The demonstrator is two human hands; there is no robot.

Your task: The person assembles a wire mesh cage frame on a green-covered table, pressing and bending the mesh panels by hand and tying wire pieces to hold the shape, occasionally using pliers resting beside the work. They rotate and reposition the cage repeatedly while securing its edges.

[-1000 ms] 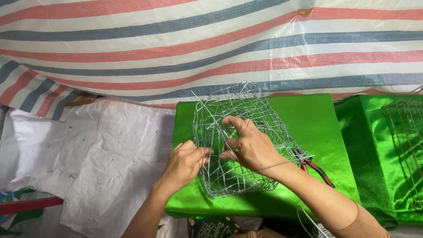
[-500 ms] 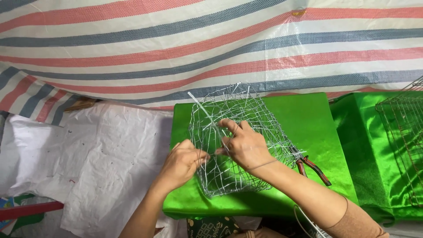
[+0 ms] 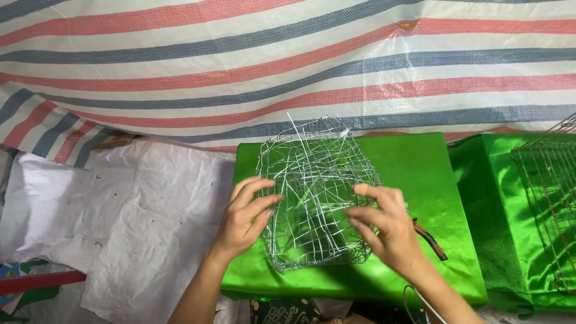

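We hold our left hand (image 3: 247, 217) and right hand (image 3: 384, 225) level, palms inward, fingers spread and loosely curled toward each other.

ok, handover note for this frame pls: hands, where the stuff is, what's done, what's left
Left hand: open, fingers spread, fingertips against the left side of the wire mesh basket; not gripping.
Right hand: open, fingers curled at the basket's right side; no firm grip visible.
Basket: sits on the green cloth-covered block, loose wire ends sticking out at the top.
Red-handled pliers: lying on the green cloth, partly hidden by the right hand.
Second wire mesh piece: on the green cloth at far right, untouched.
Done: basket is shaped into a box form.
Left: stray wires at the top look untrimmed; weave looks uneven.
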